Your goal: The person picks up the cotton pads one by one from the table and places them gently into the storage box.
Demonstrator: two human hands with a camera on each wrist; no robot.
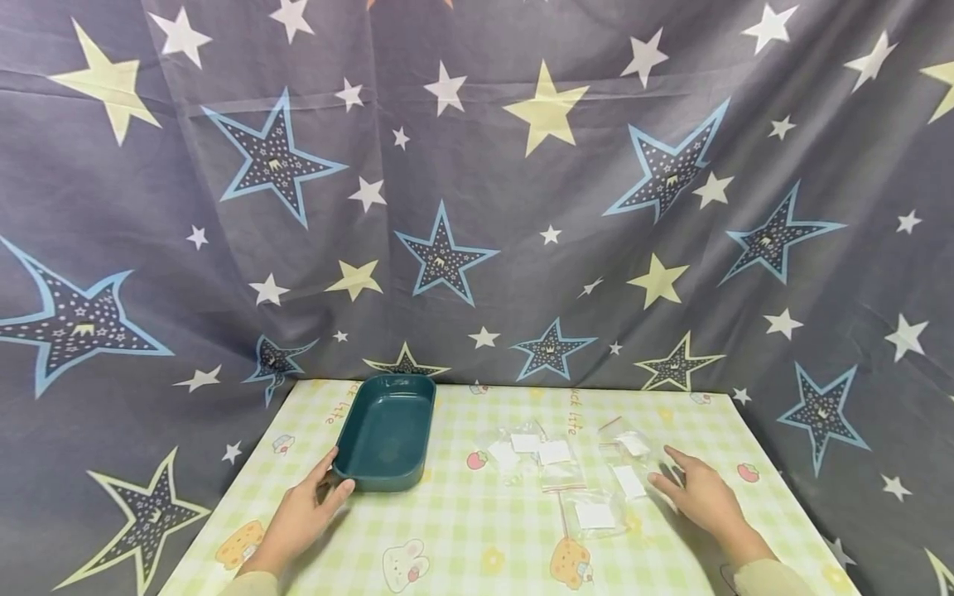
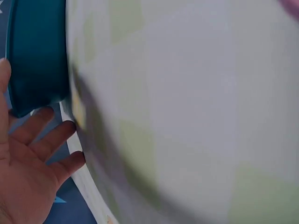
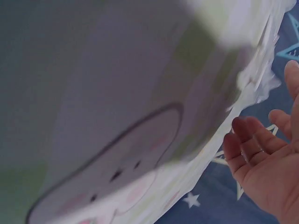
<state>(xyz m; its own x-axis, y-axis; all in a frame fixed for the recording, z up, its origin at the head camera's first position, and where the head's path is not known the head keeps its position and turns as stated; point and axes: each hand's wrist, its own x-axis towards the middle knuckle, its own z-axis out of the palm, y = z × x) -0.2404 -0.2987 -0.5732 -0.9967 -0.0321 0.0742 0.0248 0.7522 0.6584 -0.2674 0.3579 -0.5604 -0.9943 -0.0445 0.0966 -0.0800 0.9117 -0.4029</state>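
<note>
Teal tray [image 2: 37, 51] partly outside left-wrist view

From our edge of the table [image 1: 462, 530], we have the tray [image 1: 387, 434] on it at eleven o'clock, the bags [image 1: 555, 454] at one, the curtain [image 1: 477, 165] behind at twelve.

From the head camera I see a dark grey, creased curtain [image 1: 492, 174], star-printed in white, yellow and blue, hanging behind and along both sides of a green-and-white checked tabletop [image 1: 462, 517] under soft light.
</note>
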